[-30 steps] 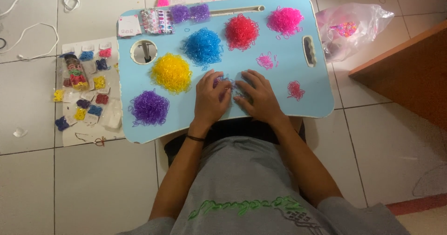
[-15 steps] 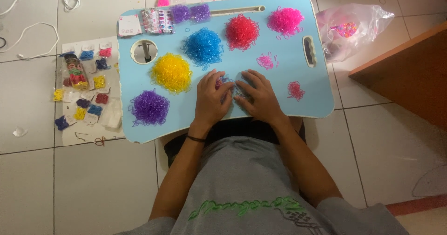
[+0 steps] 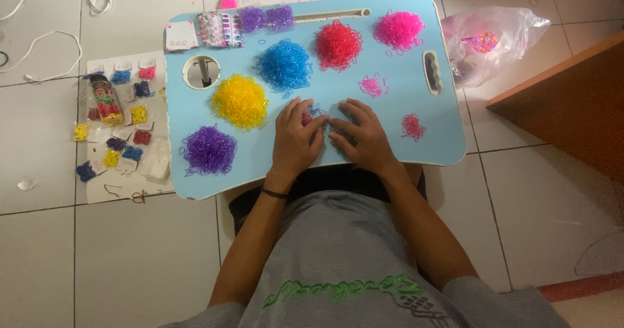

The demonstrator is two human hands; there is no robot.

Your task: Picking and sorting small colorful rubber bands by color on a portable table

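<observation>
Your left hand (image 3: 296,136) lies palm down on the light blue bench (image 3: 416,139), fingers curled inward over a small cluster of mixed-colour bands (image 3: 311,115). Your right hand (image 3: 361,136) lies palm down just beside it, fingertips pointing toward the left hand, touching or nearly touching it. Both hands are close together over the same spot. Whether either one actually pinches a band cannot be told: the fingertips hide the contact.

Position of the cluster: near the front edge of the bench, at its middle, directly under the meeting fingertips. A little pink and blue shows between the left fingers. It lies at the left fingertips and just left of the right fingertips; the left hand covers more of it and is the nearer. No long axis can be made out, since the cluster is a small, mostly hidden clump.

Outward from there: yellow pile (image 3: 240,100) just beyond your left hand, purple pile (image 3: 208,150) to the left near the front edge, blue pile (image 3: 283,65) farther back, red pile (image 3: 338,44) and large pink pile (image 3: 398,29) toward the far edge. Two small pink scatters lie right of your hands. Packets sit at the back left corner.

On the floor, left: a sheet with small sorted bundles (image 3: 120,130). Right: a clear plastic bag (image 3: 487,39).
</observation>
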